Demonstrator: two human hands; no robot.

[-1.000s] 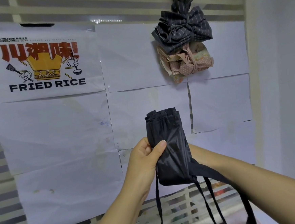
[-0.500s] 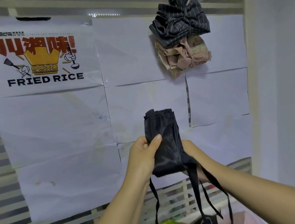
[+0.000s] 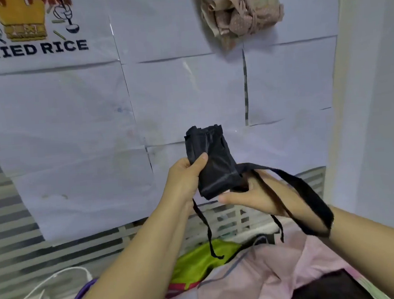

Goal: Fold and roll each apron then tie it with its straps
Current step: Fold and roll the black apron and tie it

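Black apron roll point(image 3: 212, 167) | left hand point(image 3: 184, 181) fingers clamp it | right hand point(image 3: 254, 199) fingers grip its base

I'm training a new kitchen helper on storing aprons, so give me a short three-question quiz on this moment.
1. True or false: the rolled black apron is already tied shut with its straps.
2. Which hand has its grip on the roll, thumb across the front?
A. the left hand
B. the right hand
C. neither
3. Fill in: the wide strap hangs looped over the person's right ____.

Key
1. False: the thin strap hangs loose below the roll.
2. A
3. forearm
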